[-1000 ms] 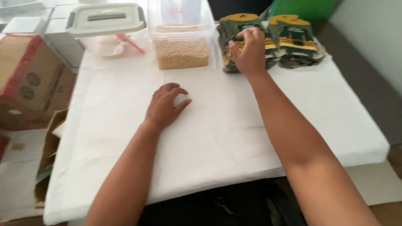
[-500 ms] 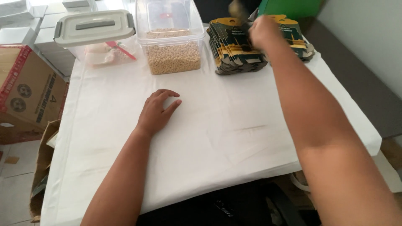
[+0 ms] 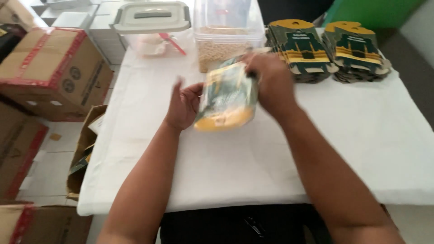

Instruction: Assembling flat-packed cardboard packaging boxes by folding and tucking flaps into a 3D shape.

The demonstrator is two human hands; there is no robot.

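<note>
Here we see both forearms reaching out from the bottom edge over the white-covered table [image 3: 316, 158]. The left hand [image 3: 183, 106] is raised above the cloth with its palm turned toward the middle and its fingers spread, just touching or nearly touching the left edge of a pouch [image 3: 226, 97]; the blur keeps us from telling which. The right hand [image 3: 271, 81] is closed over the pouch's upper right side and holds it up off the table, between the 2 hands. The pouch is blurred, glossy, dark green with a yellow end pointing down toward us.

To the left of the table, on the floor, stands an open cardboard box [image 3: 83, 153], and further left a taped brown carton [image 3: 49, 72].

Beyond the hands sits a clear tub [image 3: 226, 36] part filled with pale grains, and left of it a clear container with a grey lid [image 3: 151, 18]. At the far right we see 2 stacks of pouches [image 3: 327, 49] of the same green and yellow lying side by side
</note>
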